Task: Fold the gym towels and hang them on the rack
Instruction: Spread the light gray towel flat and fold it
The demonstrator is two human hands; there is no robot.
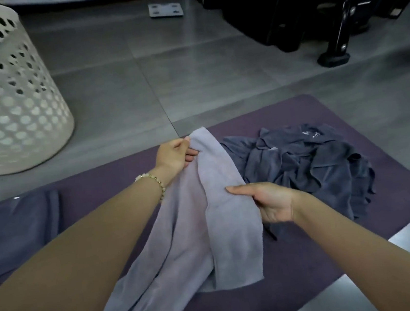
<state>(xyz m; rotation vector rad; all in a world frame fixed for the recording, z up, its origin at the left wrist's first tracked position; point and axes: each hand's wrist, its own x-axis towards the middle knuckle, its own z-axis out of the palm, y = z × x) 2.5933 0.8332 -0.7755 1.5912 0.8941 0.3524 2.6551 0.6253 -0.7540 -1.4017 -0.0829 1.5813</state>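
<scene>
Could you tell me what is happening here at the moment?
A person is folding a light grey towel over a purple mat on the floor. Their left hand pinches its far end and their right hand holds its edge partway along, so it hangs in a loose lengthwise fold. A crumpled heap of dark towels lies on the mat beside it, not yet folded. A white perforated basket stands to the left. No rack is in view.
</scene>
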